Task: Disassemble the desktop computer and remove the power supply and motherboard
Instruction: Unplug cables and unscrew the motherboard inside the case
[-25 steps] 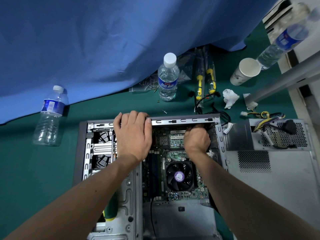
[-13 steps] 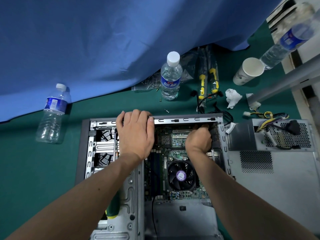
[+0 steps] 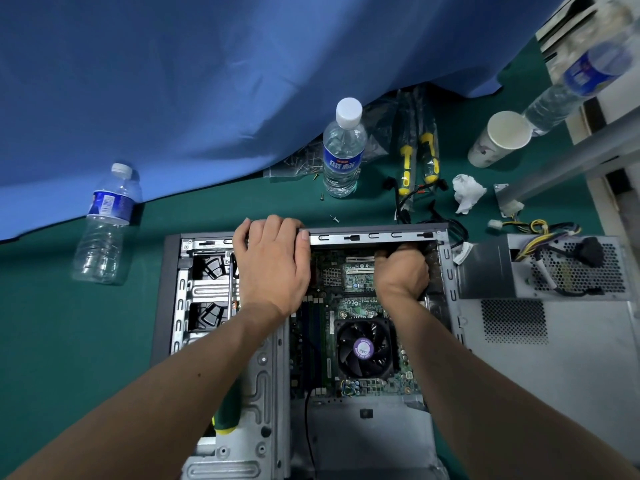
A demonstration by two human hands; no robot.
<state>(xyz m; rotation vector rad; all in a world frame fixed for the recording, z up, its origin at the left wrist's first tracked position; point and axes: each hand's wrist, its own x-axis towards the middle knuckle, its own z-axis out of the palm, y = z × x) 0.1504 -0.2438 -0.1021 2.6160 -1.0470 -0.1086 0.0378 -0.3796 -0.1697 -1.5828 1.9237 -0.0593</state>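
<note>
Your right hand (image 3: 401, 271) is curled into a fist low inside the open case (image 3: 381, 235), at its far-right corner; what it grips is hidden. The motherboard (image 3: 349, 299) lies flat just left of and nearer you than that hand, its long axis running toward you. Your left hand (image 3: 272, 261) grips the far rim. The power supply (image 3: 540, 268) sits outside, right of the case wall.

Both bare forearms reach forward. The left hand (image 3: 272, 263) lies palm down, fingers hooked forward; the right hand (image 3: 401, 271) is curled into a fist.
</note>
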